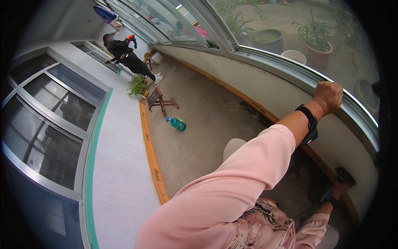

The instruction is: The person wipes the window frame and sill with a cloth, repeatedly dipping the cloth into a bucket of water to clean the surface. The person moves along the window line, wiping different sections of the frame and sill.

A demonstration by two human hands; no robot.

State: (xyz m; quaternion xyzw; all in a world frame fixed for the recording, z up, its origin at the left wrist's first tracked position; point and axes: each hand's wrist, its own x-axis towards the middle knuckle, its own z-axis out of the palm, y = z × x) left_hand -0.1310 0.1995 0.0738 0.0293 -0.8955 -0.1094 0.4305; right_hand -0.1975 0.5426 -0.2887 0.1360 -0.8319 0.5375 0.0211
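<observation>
My left hand (329, 97) grips the metal sill rail (298, 72) of the sliding window, fingers curled over its edge. Its wrist carries a black strap with a dark device (308, 137). Lower down, in shadow, my right hand (340, 188) holds a dark, crumpled thing (345, 176), apparently a cloth, against the pale wall (362, 155) under the window. Part of that hand is blurred, so its fingers are not distinct. A black band is on the right wrist too. Wet-looking dark patches (300, 169) mark the floor near the wall base.
A green spray bottle (178, 124) lies or stands on the concrete floor (189, 149) beside a wooden folding stool (158, 99). Behind it are a potted plant (138, 84) and another person (129, 57) in dark clothes with a red glove. Windows (59, 93) line the opposite wall.
</observation>
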